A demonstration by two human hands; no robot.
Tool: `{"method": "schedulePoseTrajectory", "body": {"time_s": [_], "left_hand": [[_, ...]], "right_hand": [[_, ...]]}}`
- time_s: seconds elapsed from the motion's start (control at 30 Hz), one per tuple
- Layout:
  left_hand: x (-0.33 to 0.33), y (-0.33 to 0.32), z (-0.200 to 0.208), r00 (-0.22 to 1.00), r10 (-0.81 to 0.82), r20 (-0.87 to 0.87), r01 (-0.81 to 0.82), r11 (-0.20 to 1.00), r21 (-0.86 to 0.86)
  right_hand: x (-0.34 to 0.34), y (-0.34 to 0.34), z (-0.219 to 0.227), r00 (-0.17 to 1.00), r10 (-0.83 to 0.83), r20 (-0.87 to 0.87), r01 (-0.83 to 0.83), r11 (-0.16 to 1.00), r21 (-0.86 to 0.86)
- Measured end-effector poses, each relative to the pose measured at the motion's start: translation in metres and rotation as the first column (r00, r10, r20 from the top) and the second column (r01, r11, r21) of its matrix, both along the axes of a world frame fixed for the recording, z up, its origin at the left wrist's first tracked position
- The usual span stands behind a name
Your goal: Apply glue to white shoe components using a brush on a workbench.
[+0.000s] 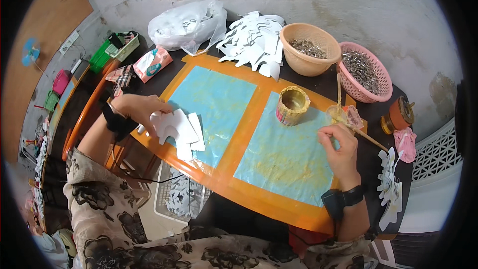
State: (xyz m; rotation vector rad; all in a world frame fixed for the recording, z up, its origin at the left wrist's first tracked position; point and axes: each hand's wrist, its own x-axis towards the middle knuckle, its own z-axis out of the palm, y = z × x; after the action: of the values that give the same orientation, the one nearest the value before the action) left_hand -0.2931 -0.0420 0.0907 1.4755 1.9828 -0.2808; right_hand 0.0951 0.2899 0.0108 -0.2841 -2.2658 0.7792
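My left hand is closed on the edge of some white cut-out pieces, flat like card or foam, which lie fanned over the left blue sheet. My right hand hovers over the right edge of the other blue sheet, its fingers curled into a pinch; whatever it holds, if anything, is hidden. Just beyond its knuckles are a small dish with yellowish paste and a thin stick. A paste-smeared open can stands on the right sheet.
Along the wall are a plastic bag, a heap of white cut-outs, and peach and pink baskets of metal parts. A tissue pack lies far left. At right are a brown jar and more white pieces.
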Motion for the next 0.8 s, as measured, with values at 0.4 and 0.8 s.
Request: {"method": "schedulePoseTrajectory", "body": {"time_s": [0.4,0.8], "left_hand": [[-0.048,0.243,0.035,0.985,0.127,-0.116,-0.079,0.934,0.349],[-0.087,0.328,-0.056,0.856,0.510,0.082,-0.416,0.587,0.695]], "right_hand": [[0.003,0.003,-0.003,1.000,-0.025,0.012,0.025,0.999,-0.038],[0.000,0.005,-0.004,0.998,0.061,-0.029,-0.060,0.997,0.055]]}}
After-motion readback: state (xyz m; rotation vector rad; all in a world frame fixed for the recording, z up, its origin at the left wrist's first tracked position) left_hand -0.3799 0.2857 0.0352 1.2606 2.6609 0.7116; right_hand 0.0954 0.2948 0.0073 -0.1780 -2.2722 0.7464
